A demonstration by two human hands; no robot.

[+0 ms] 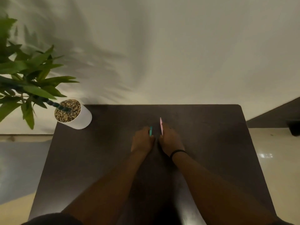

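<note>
Head view: left hand [142, 140] is pinching a short teal plastic piece [151, 131]; right hand [170, 138] is gripping a slim pink stick [161, 126] pointing at 12 o'clock, over the dark bench [211, 143]. Steady, aligned grips are probably mattering most.

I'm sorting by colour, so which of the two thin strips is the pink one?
The pink strip is the one in the right hand, sticking out farther forward; the teal strip is in the left hand.

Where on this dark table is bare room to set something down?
Bare tabletop lies right of the right hand up to the edge, and between the left hand and the white pot. The middle is crowded: both hands, close together, hold a teal piece and a pink piece.
</note>
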